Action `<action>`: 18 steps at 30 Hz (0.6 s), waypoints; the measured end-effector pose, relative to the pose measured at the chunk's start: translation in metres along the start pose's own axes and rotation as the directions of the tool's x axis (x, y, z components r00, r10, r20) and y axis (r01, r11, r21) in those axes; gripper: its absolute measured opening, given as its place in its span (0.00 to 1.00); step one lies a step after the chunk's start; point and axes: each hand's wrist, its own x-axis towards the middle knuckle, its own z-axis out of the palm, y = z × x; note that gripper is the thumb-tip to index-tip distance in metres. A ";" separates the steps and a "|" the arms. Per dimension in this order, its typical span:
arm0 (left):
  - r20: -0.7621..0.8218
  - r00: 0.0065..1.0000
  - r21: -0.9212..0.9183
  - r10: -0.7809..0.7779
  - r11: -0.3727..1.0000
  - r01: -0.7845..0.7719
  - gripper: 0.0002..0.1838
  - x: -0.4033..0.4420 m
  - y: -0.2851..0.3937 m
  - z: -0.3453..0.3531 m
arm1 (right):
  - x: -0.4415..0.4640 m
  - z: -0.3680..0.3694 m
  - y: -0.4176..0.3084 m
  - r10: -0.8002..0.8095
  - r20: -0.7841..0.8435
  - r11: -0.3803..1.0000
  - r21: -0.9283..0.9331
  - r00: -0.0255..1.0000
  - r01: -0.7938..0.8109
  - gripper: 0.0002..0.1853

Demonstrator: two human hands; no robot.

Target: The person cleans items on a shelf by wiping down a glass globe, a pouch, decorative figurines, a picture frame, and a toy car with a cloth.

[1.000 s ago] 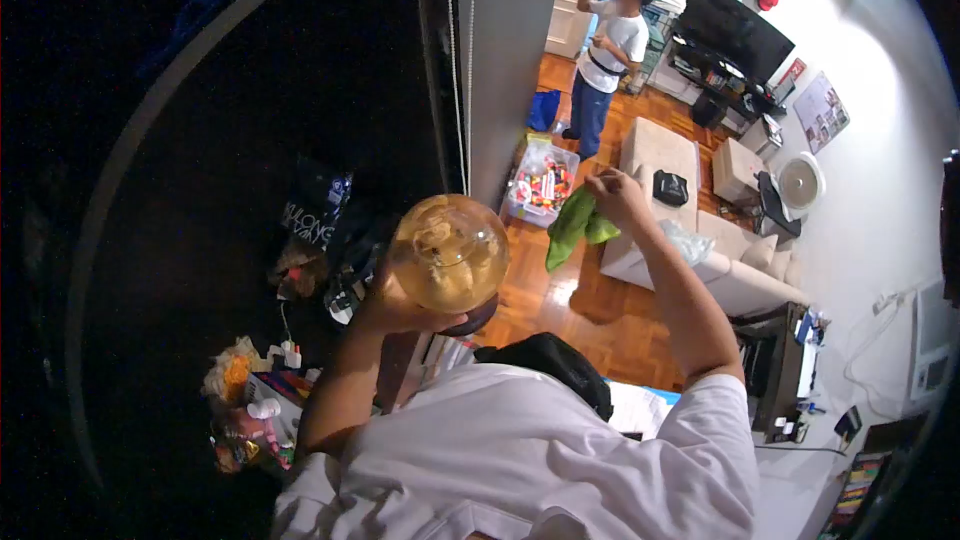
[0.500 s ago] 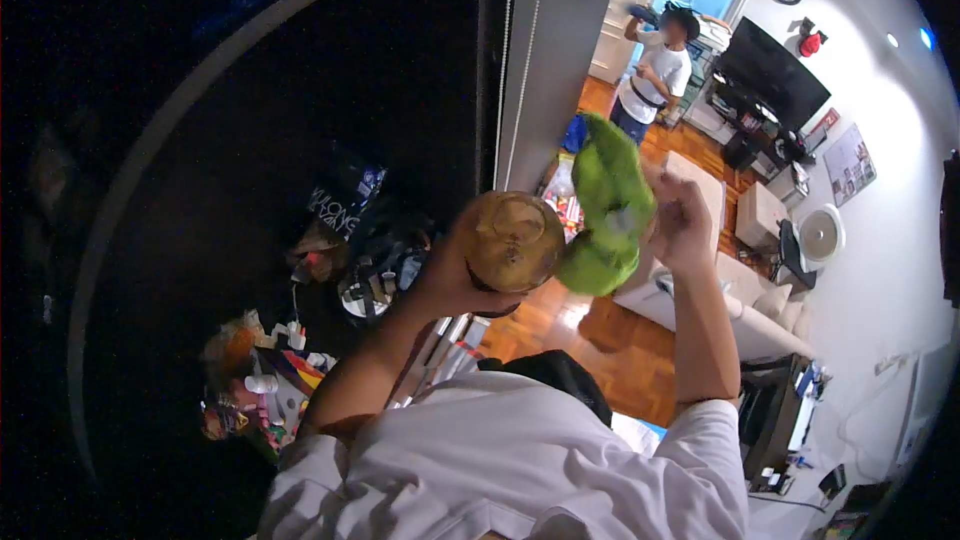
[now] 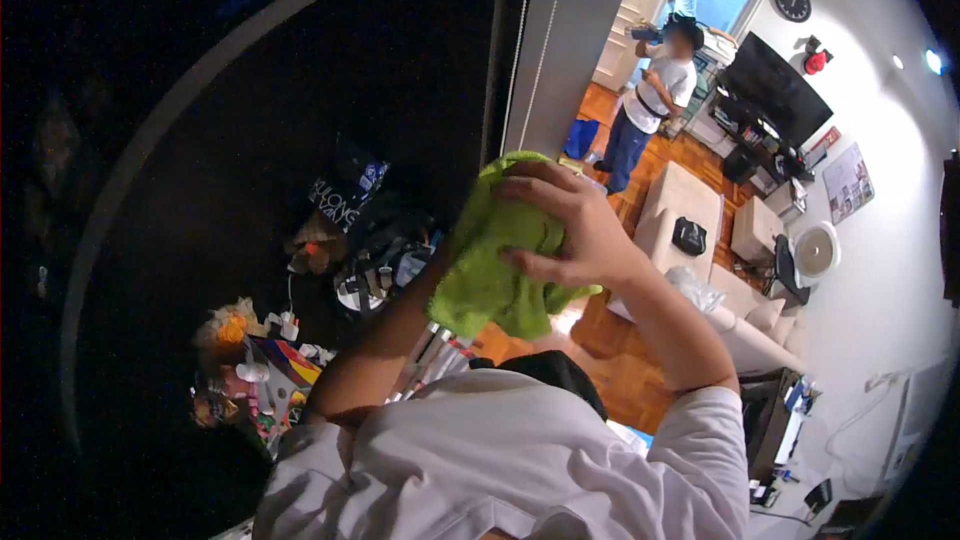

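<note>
My right hand (image 3: 575, 230) is closed on a lime-green cloth (image 3: 490, 270), with the fingers bent over its top and the thumb pressed against its front. The cloth spreads over the place where my left hand was gripping a round, amber-coloured glass vessel a moment ago. That vessel and my left hand are both hidden behind the cloth now. My left forearm (image 3: 375, 355) still reaches up to the same spot, with the wrist in the shade of the cloth.
A dark window or glass pane (image 3: 250, 120) fills the left side, with a bead cord (image 3: 540, 50) beside it. Cluttered items (image 3: 265, 370) lie lower left. Beyond are a sofa (image 3: 680, 205), a television (image 3: 775, 90) and a person in a white shirt (image 3: 665, 90) standing on the wooden floor.
My right hand has brought the green cloth leftward onto the amber glass vessel, covering it and my left hand. The view has shifted slightly, showing more of the person and the sofa.
</note>
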 end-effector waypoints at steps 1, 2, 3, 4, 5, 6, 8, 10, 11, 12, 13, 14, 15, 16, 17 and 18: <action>-0.016 0.999 -0.105 -0.036 0.994 0.034 0.36 0.001 -0.003 -0.002 | 0.002 0.002 0.002 0.075 0.040 0.997 0.021 0.996 -0.076 0.25; -0.034 0.998 -0.186 -0.055 0.981 0.047 0.34 0.001 -0.006 -0.004 | 0.004 0.003 0.002 0.148 0.080 0.988 0.038 0.986 -0.151 0.24; -0.054 0.996 -0.257 -0.071 0.965 0.055 0.33 0.002 -0.009 -0.006 | 0.005 0.003 0.004 0.219 0.122 0.973 0.053 0.968 -0.227 0.24; -0.077 0.994 -0.310 -0.083 0.949 0.055 0.32 0.000 -0.011 -0.008 | 0.008 0.003 0.007 0.328 0.173 0.926 0.136 0.929 -0.352 0.23; -0.096 0.991 -0.311 -0.089 0.949 0.055 0.30 0.000 -0.013 -0.010 | 0.010 0.003 0.011 0.427 0.234 0.855 0.211 0.873 -0.475 0.23; -0.106 0.992 -0.249 -0.073 0.968 0.045 0.29 -0.001 -0.016 -0.012 | 0.011 0.003 0.015 0.513 0.303 0.760 0.276 0.803 -0.589 0.22; -0.102 0.994 -0.002 -0.042 0.999 0.042 0.30 -0.005 -0.021 -0.018 | 0.007 0.011 0.028 0.671 0.303 0.492 0.501 0.677 -0.712 0.23; -0.087 0.996 0.244 -0.008 0.969 0.029 0.32 -0.010 -0.026 -0.026 | -0.004 0.023 0.039 0.723 0.320 0.257 0.698 0.613 -0.668 0.31; -0.078 0.997 0.362 0.012 0.932 0.017 0.33 -0.012 -0.028 -0.029 | -0.012 0.031 0.039 0.653 0.239 0.289 0.799 0.719 -0.528 0.33; -0.068 0.997 0.474 0.034 0.880 0.002 0.33 -0.013 -0.028 -0.033 | -0.021 0.041 0.038 0.575 0.143 0.304 0.876 0.805 -0.373 0.35; -0.058 0.997 0.579 0.054 0.815 -0.011 0.34 -0.013 -0.019 -0.026 | -0.029 0.050 0.041 0.493 0.036 0.300 0.931 0.869 -0.209 0.37; 0.012 0.977 0.877 0.211 0.468 -0.112 0.35 -0.017 -0.003 -0.017 | -0.036 0.062 0.054 0.460 -0.016 0.366 0.914 0.888 -0.173 0.48; 0.004 0.968 0.838 0.252 0.527 -0.140 0.36 -0.015 -0.001 -0.016 | -0.038 0.067 0.047 0.457 -0.119 0.454 0.883 0.881 -0.116 0.51; -0.006 0.957 0.795 0.292 0.582 -0.172 0.36 -0.012 0.000 -0.014 | -0.039 0.076 0.036 0.445 -0.222 0.540 0.839 0.868 -0.061 0.54; -0.017 0.944 0.747 0.329 0.631 -0.207 0.36 -0.009 0.000 -0.013 | -0.043 0.082 0.027 0.422 -0.324 0.621 0.783 0.846 -0.010 0.57; -0.008 0.925 0.768 0.380 0.595 -0.238 0.37 -0.006 0.004 -0.010 | -0.049 0.090 0.029 0.470 -0.258 0.629 0.769 0.844 -0.115 0.62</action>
